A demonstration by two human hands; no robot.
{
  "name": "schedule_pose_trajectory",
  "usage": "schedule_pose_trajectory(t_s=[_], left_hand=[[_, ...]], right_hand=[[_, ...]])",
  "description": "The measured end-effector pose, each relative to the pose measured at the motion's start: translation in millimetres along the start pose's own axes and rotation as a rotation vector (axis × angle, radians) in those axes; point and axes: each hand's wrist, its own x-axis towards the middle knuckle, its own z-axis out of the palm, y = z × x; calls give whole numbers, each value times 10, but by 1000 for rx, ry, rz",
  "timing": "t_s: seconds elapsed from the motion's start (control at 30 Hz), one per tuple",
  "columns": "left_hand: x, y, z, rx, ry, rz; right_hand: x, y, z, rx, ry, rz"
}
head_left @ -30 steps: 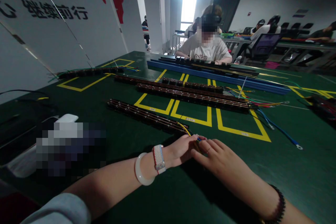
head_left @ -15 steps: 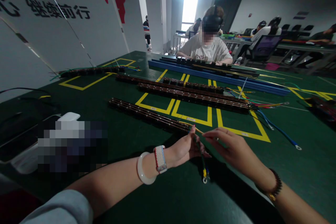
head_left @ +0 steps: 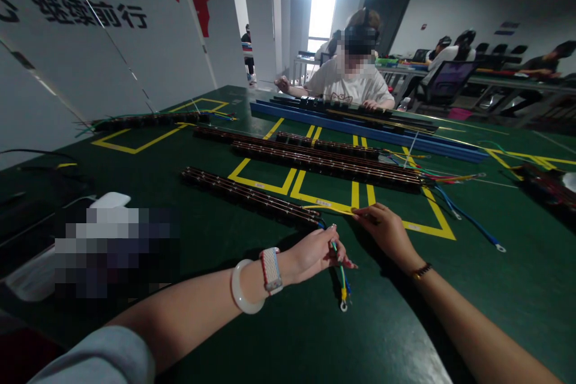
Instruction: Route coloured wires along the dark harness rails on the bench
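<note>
A long dark strip assembly (head_left: 252,197) with copper-coloured rods lies slanted on the green table, nearest to me. At its right end my left hand (head_left: 317,254) is closed on a bundle of green and blue wires (head_left: 343,279), whose ring terminals hang below the fingers. My right hand (head_left: 382,225) pinches a yellow wire (head_left: 335,210) that runs out from the same end of the strip. The two hands are apart, the right one further from me.
More strip assemblies (head_left: 324,165) with coloured wires lie beyond, over yellow tape outlines. A blue rail (head_left: 369,132) crosses behind them, where a person (head_left: 355,78) sits. A pixelated object (head_left: 117,252) is at the left, another wired assembly (head_left: 546,192) at the right.
My right hand has moved up and away from my left hand, drawing the yellow wire out straighter. My left hand shows the green wire between its fingers. The person opposite has raised a hand.
</note>
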Motion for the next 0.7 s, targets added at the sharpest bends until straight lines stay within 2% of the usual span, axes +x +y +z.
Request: schedule_pose_trajectory(t_s=[0.17,0.33,0.4,0.47,0.53,0.6,0.7], left_hand=[[-6,12,-4,-26,23,-20],[-5,12,5,-21,7,-8],[1,3,-3,-32,10,-8],[6,-7,-16,-52,18,-13],[5,-11,-26,-77,7,-18],[-6,-7,-25,-97,-10,-20],[-24,3,-11,-113,32,-34]], right_hand=[[61,8,39,-89,22,-27],[63,58,76,-260,-12,-187],[26,31,66,-290,42,-238],[-43,-29,31,-310,151,-299],[-136,-104,-27,-354,252,-412],[-231,-174,-93,-430,301,-581],[-326,-248,-174,-547,208,-856]])
